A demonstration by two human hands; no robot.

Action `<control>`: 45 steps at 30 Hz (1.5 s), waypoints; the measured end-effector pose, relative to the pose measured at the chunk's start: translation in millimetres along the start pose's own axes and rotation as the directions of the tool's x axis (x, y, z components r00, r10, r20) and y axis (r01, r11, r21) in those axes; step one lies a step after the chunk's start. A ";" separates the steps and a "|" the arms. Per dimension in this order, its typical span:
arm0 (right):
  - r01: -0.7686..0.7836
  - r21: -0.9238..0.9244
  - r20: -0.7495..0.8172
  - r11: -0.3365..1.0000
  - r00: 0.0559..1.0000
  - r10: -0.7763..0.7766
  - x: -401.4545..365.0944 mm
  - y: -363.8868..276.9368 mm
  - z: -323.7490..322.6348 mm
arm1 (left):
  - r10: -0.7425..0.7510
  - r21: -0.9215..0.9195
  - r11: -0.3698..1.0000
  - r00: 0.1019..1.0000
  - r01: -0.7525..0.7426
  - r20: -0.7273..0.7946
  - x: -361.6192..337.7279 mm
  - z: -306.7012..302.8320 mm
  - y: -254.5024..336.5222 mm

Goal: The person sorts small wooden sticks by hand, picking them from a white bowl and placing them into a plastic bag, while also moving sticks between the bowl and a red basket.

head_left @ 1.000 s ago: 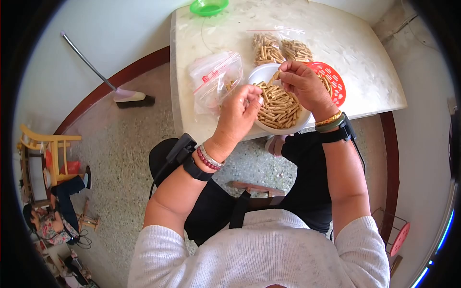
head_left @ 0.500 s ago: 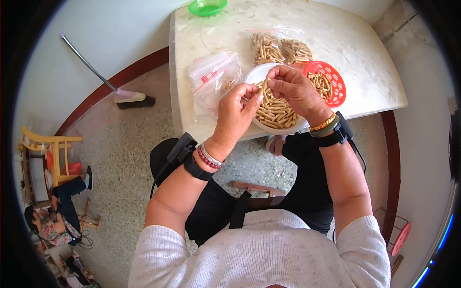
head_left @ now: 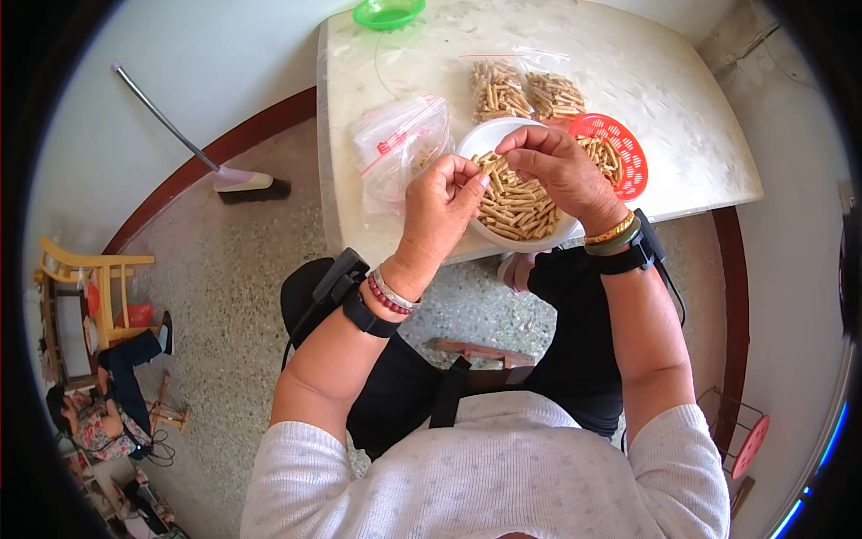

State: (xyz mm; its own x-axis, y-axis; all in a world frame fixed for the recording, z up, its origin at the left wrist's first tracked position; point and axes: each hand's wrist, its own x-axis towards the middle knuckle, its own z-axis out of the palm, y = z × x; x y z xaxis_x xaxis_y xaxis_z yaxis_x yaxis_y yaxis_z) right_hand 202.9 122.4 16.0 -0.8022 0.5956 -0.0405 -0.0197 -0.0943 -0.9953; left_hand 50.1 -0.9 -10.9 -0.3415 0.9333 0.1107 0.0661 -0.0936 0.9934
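Over a white bowl (head_left: 479,136) full of short tan stick pieces (head_left: 521,216), both my hands are raised with their fingertips pinched. My left hand (head_left: 442,196) is closed at the bowl's left side, thumb against the index finger. Across from it, my right hand (head_left: 561,169) is closed in a pinch above the bowl's upper right part. Anything between either hand's fingertips is too small to make out. Right of the bowl, a red perforated basket (head_left: 634,164) holds more of these stick pieces, partly covered by my right hand.
Two filled clear bags (head_left: 496,92) lie behind the bowl on the pale table (head_left: 664,99). Flat zip bags (head_left: 391,148) rest at left, a green bowl (head_left: 388,16) at the far edge. A broom (head_left: 242,184) leans by the wall; another person (head_left: 112,422) sits at far left.
My hands have drawn slightly apart, leaving a wider gap between the fingertips. The bowl, basket and bags stay where they were.
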 end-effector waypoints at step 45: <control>0.077 -0.017 -0.183 0.997 0.980 -0.079 -2.9 -12.7 -4.0 | 0.558 0.185 0.824 0.824 -0.536 -0.096 -15.3 -25.6 29.0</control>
State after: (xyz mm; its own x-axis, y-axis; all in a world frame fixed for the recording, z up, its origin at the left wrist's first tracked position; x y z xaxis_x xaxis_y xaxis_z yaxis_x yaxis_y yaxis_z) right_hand 207.9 125.1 28.4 -0.6756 0.7369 0.0225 -0.0712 -0.0348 -0.9969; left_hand 33.2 -26.7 16.9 -0.3349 0.6836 0.6485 0.4109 -0.5135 0.7534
